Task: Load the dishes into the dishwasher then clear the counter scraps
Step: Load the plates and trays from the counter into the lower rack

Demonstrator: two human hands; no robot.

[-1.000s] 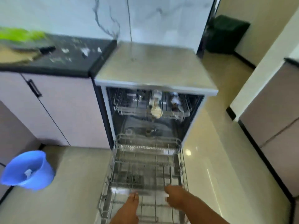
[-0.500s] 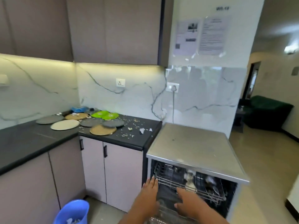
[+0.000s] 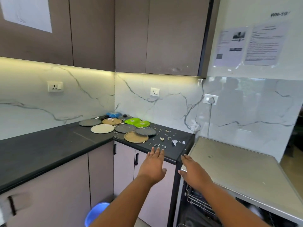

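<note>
Several flat plates lie spread in the counter corner: a tan plate (image 3: 136, 136), a cream plate (image 3: 102, 128), grey plates (image 3: 145, 131) and two green plates (image 3: 136, 122). Scraps (image 3: 164, 136) and a crumpled white paper (image 3: 174, 142) litter the black counter (image 3: 49, 149) to their right. The open dishwasher (image 3: 229, 169) stands at the right, its upper rack (image 3: 198, 202) showing below the steel top. My left hand (image 3: 153, 166) and my right hand (image 3: 193, 173) are both raised, empty, fingers spread, in front of the counter edge.
A blue bucket (image 3: 95, 213) stands on the floor below the counter, left of my arms. Cabinet doors with black handles (image 3: 136, 159) run under the counter. A blue lidded dish (image 3: 114, 114) and dark lids sit behind the plates. Papers are taped on the wall above the dishwasher.
My view rose from the dishwasher's lower rack to the counter. Both hands left the racks and now reach up toward the counter edge.
</note>
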